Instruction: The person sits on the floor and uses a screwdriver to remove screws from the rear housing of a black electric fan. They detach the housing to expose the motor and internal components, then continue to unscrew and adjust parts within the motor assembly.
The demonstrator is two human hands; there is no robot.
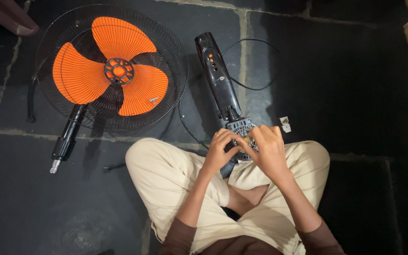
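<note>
Orange fan blade lying well left of the fingers, both hands working on grey motor housing.

Orange three-blade fan [112,71] is sitting inside a black wire guard [175,61], far left of the fingers, with a black stem [67,139] sticking out below it. Left hand [220,148] is curling around the grey vented motor housing [239,127], fingertips pinching its left edge. Black fan body [218,78] is running up and away from the fingers, black cord [256,87] looping beside it. Right hand [267,148] is gripping the housing from the right, fingers clenched over it, small brass part showing between both thumbs. White scraps [285,123] are lying just right of the fingers on dark stone floor [355,94].
</note>
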